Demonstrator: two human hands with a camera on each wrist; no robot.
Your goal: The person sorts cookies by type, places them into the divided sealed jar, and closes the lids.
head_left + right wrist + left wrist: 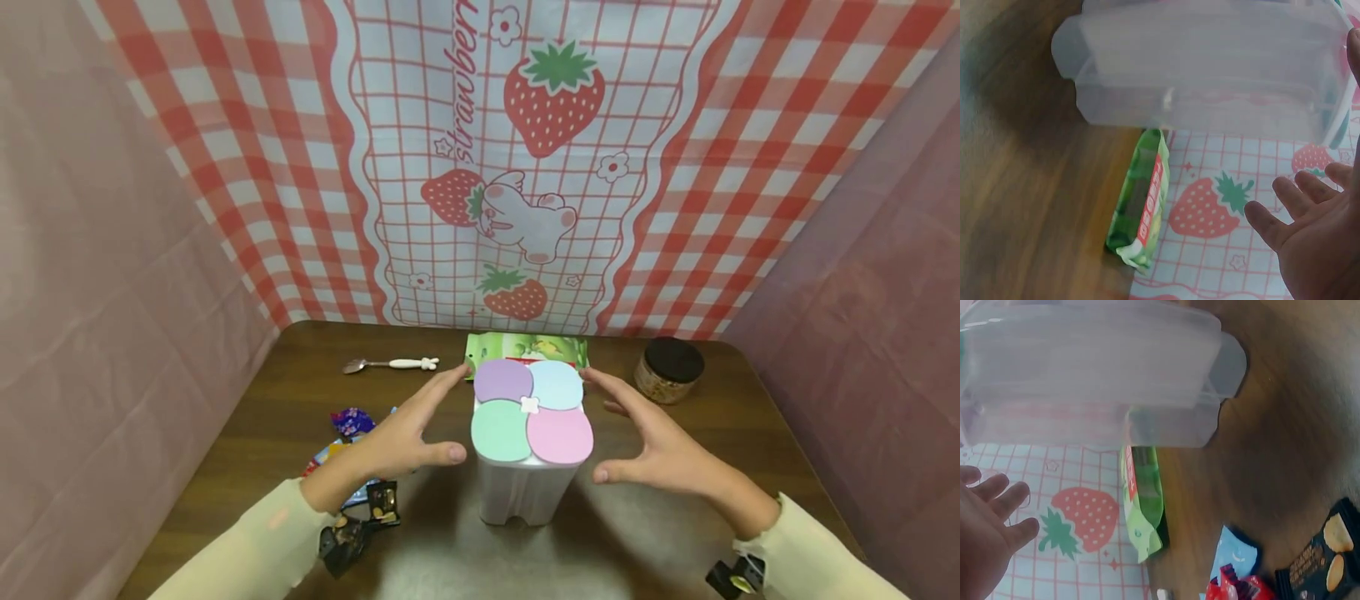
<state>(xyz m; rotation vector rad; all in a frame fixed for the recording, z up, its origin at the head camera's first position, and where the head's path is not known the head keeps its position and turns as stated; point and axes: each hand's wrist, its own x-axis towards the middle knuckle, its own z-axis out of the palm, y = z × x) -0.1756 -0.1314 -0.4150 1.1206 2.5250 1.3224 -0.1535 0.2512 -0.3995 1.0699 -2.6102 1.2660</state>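
A tall translucent storage box [521, 492] stands upright in the middle of the table. Its top carries purple, pale blue, green and pink lids [561, 435] around a small white centre piece. To the left of the box is my left hand [401, 437], thumb and fingers spread, with a gap to the lids. My right hand [656, 446] mirrors it on the other side, fingers spread and holding nothing. Both wrist views show the see-through walls of the box [1085, 369] beside each open palm. Behind it lies a green packet [1141, 200], partly hidden in the head view.
Several wrapped snacks, among them a purple packet [352, 422] and a black packet [384, 502], lie by the left forearm. A spoon [393, 364] with a white handle is at the back left. At the back right stands a jar [667, 371] with a black lid.
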